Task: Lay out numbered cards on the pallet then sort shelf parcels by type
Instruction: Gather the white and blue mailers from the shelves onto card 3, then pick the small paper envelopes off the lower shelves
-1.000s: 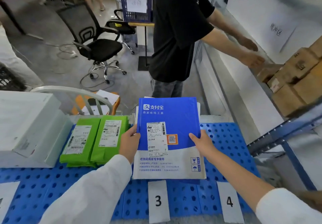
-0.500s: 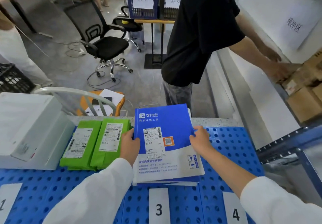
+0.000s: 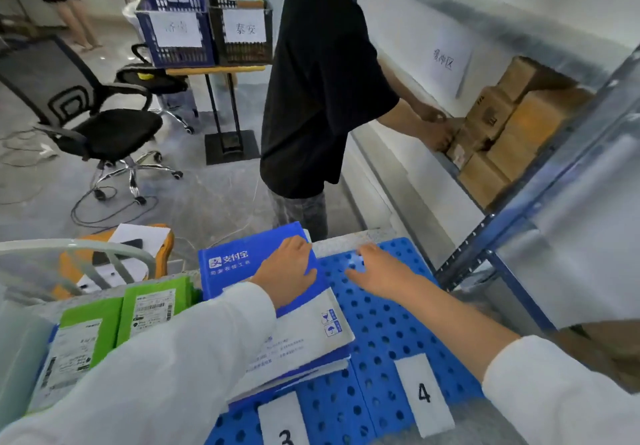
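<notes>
1. Two numbered cards lie flat and apart at the near edge of the blue pallet: card 3 and card 4.
2. The blue parcel lies on the pallet just beyond card 3. At least two layers show at its near edge. Half a second ago both hands gripped its sides.
3. The left hand now rests flat on top of the parcel, fingers straight.
4. The right hand has let go. It hovers with fingers spread, holding nothing, just beside the parcel's right edge. The pallet beneath it lies bare from card 4 out to the right and far edges.
5. Two green parcels lie side by side just left of the blue one.
6. Farther off, a person in a black shirt has both hands on the cardboard boxes on the shelf.
7. Two crates stand side by side on a stand: one blue crate and one black crate. An office chair stands on the floor.
</notes>
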`<action>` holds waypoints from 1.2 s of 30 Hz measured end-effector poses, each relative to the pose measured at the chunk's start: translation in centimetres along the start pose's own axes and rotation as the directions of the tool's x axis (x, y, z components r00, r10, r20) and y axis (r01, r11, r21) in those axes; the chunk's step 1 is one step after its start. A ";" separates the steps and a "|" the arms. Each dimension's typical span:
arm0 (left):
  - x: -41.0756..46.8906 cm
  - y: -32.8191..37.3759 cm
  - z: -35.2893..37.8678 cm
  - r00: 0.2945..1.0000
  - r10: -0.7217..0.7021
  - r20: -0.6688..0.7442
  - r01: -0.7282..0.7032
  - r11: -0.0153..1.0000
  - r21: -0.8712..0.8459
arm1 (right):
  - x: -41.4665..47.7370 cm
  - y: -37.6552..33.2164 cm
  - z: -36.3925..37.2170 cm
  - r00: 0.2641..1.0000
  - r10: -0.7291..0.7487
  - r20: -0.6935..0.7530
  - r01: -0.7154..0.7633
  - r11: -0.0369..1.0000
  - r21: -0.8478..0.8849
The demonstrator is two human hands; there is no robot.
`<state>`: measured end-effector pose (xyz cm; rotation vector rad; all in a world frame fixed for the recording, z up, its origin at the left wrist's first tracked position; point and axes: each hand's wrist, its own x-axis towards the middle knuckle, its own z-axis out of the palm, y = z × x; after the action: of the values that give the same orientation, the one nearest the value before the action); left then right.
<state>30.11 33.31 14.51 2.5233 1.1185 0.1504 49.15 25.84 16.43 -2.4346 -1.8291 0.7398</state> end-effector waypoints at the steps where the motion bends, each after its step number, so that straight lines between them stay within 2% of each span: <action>1: 0.8 0.9 0.6 0.999 0.041 0.008 -0.041 0.999 0.011 | -0.8 1.2 0.2 0.999 0.040 -0.006 -0.040 0.999 -0.002; 4: 3.4 4.1 2.5 0.981 0.189 0.051 -0.191 0.981 0.045 | -2.4 5.0 0.8 0.988 0.146 -0.059 -0.147 0.989 -0.018; 11: 7.5 14.3 7.7 0.903 0.419 0.096 -0.425 0.903 0.064 | -6.8 13.8 2.5 0.956 0.291 -0.033 -0.282 0.945 0.167; 15: 9.4 17.6 11.0 0.882 0.442 0.162 -0.463 0.878 0.125 | -7.1 17.3 4.9 0.940 0.342 0.007 -0.337 0.924 0.178; 17: 10.3 18.5 12.6 0.880 0.438 0.182 -0.464 0.875 0.136 | -6.5 19.3 6.2 0.922 0.385 0.038 -0.387 0.914 0.122; 20: 11.2 19.1 14.9 0.879 0.429 0.209 -0.465 0.868 0.176 | -6.0 21.8 7.4 0.901 0.435 0.005 -0.434 0.898 0.074; 23: 12.2 19.7 16.7 0.872 0.422 0.249 -0.473 0.858 0.201 | -5.7 24.6 9.0 0.882 0.470 0.012 -0.468 0.874 0.131; 30: 17.8 23.2 23.1 0.826 0.479 0.297 -0.538 0.827 0.161 | -2.3 32.3 12.0 0.777 0.629 0.029 -0.608 0.737 0.296; 34: 20.8 26.6 27.1 0.790 0.526 0.317 -0.595 0.782 0.186 | -0.2 36.6 15.0 0.711 0.702 0.035 -0.678 0.671 0.302; 36: 22.4 27.8 29.9 0.772 0.507 0.385 -0.600 0.780 0.176 | 0.4 37.9 16.8 0.703 0.711 0.031 -0.681 0.659 0.318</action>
<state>71.89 23.91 -3.80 2.9349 0.2391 -0.2855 77.31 9.59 -9.31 -2.8448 -0.5957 0.8138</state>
